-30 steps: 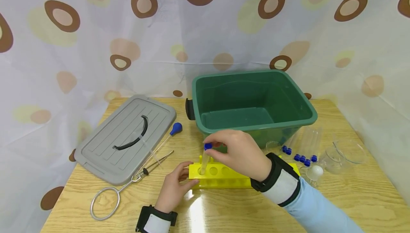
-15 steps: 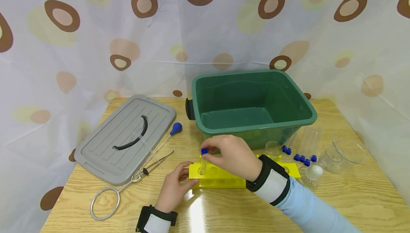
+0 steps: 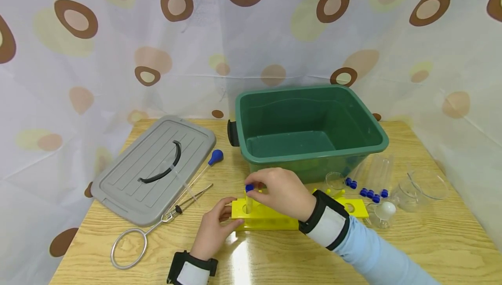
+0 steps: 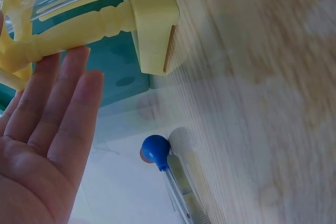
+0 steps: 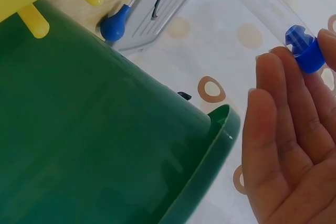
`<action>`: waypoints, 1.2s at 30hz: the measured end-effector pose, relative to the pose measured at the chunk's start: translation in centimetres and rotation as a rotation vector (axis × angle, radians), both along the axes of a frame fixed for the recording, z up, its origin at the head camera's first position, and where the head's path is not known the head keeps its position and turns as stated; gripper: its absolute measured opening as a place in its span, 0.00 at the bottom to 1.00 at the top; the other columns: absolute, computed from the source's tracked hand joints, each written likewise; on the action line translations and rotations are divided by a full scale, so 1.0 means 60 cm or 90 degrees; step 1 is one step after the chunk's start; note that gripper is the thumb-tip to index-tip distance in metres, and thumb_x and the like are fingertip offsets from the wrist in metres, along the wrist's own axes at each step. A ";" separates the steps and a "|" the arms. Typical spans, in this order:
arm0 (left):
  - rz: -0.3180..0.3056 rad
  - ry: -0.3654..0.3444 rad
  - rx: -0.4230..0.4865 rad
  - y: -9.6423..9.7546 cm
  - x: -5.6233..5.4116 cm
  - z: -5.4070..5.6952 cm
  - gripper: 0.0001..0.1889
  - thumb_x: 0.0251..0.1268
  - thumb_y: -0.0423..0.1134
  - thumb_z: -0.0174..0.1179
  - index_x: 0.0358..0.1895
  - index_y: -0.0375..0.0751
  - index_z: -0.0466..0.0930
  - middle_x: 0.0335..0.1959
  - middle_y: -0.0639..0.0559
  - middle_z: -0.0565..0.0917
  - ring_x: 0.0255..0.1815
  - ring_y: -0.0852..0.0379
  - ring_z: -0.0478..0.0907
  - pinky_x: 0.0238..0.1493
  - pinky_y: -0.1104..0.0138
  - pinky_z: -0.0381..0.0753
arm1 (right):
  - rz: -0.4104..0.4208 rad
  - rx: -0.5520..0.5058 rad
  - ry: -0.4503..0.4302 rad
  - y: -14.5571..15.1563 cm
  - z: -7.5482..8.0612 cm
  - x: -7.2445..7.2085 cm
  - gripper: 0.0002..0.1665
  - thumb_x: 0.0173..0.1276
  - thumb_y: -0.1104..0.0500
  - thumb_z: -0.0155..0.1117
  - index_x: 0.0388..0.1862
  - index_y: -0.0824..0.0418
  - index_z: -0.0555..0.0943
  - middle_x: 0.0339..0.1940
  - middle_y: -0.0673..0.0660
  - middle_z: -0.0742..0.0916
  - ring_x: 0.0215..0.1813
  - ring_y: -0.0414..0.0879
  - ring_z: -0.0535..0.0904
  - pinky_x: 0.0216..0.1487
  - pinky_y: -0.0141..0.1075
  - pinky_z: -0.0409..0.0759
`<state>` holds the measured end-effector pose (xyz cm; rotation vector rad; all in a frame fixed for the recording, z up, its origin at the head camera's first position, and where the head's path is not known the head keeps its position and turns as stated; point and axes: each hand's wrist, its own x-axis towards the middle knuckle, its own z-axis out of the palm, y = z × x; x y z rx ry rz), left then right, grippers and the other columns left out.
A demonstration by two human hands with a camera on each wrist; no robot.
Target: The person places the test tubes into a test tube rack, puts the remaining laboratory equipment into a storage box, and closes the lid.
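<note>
A yellow test tube rack (image 3: 284, 219) stands at the front of the table. My left hand (image 3: 213, 230) holds its left end, thumb at the front and fingers behind. In the left wrist view, the fingers (image 4: 68, 93) lie against the rack's post (image 4: 84, 32). My right hand (image 3: 284, 193) pinches the blue cap of a clear test tube (image 3: 249, 204), which stands in the leftmost hole of the rack. Seen from the right wrist, the thumb and fingertips meet at the cap (image 5: 311, 59). The right hand and wrist cover the middle of the rack in the head view.
Behind the rack stands a green bin (image 3: 282, 158). To the left lie a grey lid (image 3: 157, 167), a blue-bulbed dropper (image 3: 215, 157) and a metal ring clamp (image 3: 129, 248). Several capped tubes (image 3: 378, 174), glass beakers (image 3: 408, 193) and a white ball (image 3: 386, 210) are at right.
My right hand has moved slightly left and down, and the blue-capped test tube sits lower and more upright in the rack. My left hand has stayed in place.
</note>
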<state>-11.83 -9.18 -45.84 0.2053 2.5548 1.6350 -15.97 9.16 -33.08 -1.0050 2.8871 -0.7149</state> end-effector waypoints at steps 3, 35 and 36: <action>-0.001 0.001 -0.001 0.000 0.000 0.001 0.26 0.58 0.42 0.64 0.59 0.40 0.70 0.46 0.42 0.84 0.48 0.47 0.82 0.50 0.57 0.80 | 0.003 0.000 0.002 -0.001 -0.002 -0.001 0.10 0.58 0.56 0.69 0.39 0.56 0.84 0.31 0.47 0.86 0.32 0.38 0.78 0.34 0.26 0.76; 0.003 0.006 -0.028 0.000 -0.001 -0.002 0.27 0.57 0.41 0.65 0.60 0.38 0.70 0.44 0.42 0.85 0.47 0.48 0.82 0.49 0.59 0.81 | -0.022 0.008 0.030 0.021 -0.008 0.001 0.12 0.59 0.54 0.69 0.42 0.54 0.83 0.31 0.47 0.86 0.33 0.38 0.79 0.32 0.27 0.76; 0.005 0.004 -0.031 0.000 -0.001 -0.002 0.27 0.57 0.40 0.65 0.60 0.39 0.70 0.44 0.43 0.85 0.46 0.48 0.82 0.49 0.59 0.81 | -0.030 0.012 0.042 0.032 -0.004 0.003 0.12 0.59 0.54 0.69 0.42 0.54 0.83 0.32 0.47 0.87 0.33 0.38 0.80 0.33 0.28 0.77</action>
